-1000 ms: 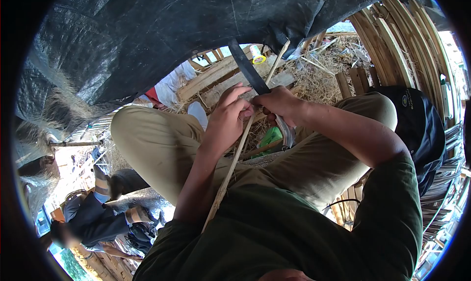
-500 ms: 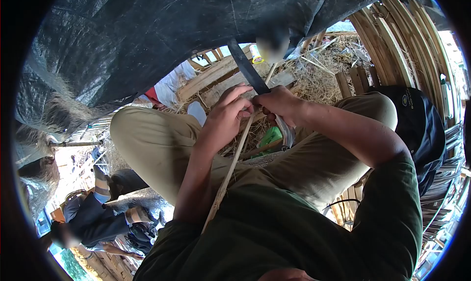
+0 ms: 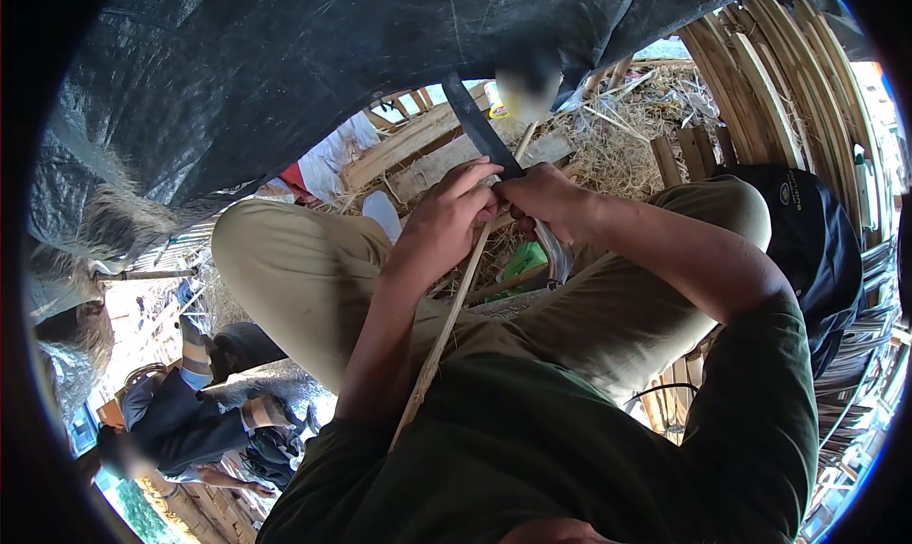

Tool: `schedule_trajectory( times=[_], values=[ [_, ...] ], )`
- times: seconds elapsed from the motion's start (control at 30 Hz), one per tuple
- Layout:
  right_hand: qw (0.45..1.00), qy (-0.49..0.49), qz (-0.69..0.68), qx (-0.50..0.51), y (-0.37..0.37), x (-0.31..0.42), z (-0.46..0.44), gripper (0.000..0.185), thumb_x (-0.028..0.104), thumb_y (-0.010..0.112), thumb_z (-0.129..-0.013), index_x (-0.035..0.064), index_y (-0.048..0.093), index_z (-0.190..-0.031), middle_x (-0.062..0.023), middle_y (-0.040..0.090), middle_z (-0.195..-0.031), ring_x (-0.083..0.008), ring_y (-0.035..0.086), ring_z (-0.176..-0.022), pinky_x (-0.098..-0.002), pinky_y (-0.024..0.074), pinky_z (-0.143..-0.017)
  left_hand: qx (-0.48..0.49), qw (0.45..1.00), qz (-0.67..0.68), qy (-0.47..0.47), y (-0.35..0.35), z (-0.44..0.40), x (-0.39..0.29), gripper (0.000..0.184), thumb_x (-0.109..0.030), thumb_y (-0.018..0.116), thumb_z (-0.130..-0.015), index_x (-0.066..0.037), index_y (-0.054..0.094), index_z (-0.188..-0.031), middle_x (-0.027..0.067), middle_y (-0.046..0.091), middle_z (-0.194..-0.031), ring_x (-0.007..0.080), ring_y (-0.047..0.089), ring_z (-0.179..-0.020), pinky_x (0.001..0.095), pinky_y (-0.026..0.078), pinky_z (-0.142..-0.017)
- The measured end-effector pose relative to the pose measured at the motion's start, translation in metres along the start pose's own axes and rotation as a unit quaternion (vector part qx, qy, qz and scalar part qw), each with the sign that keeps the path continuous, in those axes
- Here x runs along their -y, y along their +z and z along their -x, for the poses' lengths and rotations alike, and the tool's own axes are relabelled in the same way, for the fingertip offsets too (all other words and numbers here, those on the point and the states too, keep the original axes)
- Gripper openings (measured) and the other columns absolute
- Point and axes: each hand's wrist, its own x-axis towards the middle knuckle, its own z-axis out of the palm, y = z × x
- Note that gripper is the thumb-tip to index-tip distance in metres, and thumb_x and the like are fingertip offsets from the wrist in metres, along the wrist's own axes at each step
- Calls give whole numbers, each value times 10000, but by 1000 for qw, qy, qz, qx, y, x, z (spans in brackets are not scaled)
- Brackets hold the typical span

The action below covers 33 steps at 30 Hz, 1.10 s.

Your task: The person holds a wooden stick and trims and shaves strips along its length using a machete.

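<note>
My right hand (image 3: 553, 200) is closed around a machete (image 3: 478, 129); its long dark blade points up and away, and the curved handle end shows below my fist. A thin strip of bamboo or wood (image 3: 446, 335) slants from my chest up past the blade, its far end showing beyond my hands. Fingers of my left hand (image 3: 454, 205) are bent round the strip right beside the blade, with the fingertips touching or nearly touching my right hand. Exactly where blade and strip meet is hidden by my fingers.
Shavings and straw (image 3: 632, 121) cover the ground ahead. A dark tarp (image 3: 237, 78) hangs low overhead. Split wooden slats (image 3: 750, 88) stand at right, above a black bag (image 3: 807, 249). Another person (image 3: 190, 420) sits at lower left. A green plastic piece (image 3: 525, 261) lies between my legs.
My left hand has shifted slightly right, its fingers closer to the blade and my right hand. The machete and strip stay almost where they were.
</note>
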Motion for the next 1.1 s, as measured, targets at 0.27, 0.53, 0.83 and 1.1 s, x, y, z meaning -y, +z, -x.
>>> schedule_trajectory(
  times=[0.27,0.53,0.83,1.1],
  values=[
    [1000,-16,-4,2,0,1,2,263,221,703,-812,-28,624,-782,-105,564,-646,-189,543,-481,-375,427,-382,7,999,20,-29,-2,0,-1,74,69,585,-808,14,578,-856,94,561,-1330,358,604,-1093,436,499,-873],
    [1000,-11,2,-25,1,5,2,271,219,732,-803,-33,636,-774,-107,571,-613,-192,551,-460,-372,421,-370,-65,993,63,-75,2,14,16,116,-85,630,-894,18,577,-885,161,597,-1266,343,651,-1008,420,526,-780],
    [999,-28,32,-20,-2,11,9,285,250,739,-818,-8,644,-742,-67,565,-609,-152,509,-430,-338,446,-376,142,765,460,-427,-21,51,-32,565,-543,357,-1035,-27,497,-1219,91,604,-892,164,665,-702,303,531,-512],
    [1000,-8,-27,-13,-2,11,2,230,190,707,-815,2,621,-714,-63,553,-589,-155,517,-442,-327,436,-372,123,662,578,-462,-8,97,-39,432,-499,316,-1054,-98,468,-1111,26,491,-680,137,499,-448,270,396,-356]
  ],
)
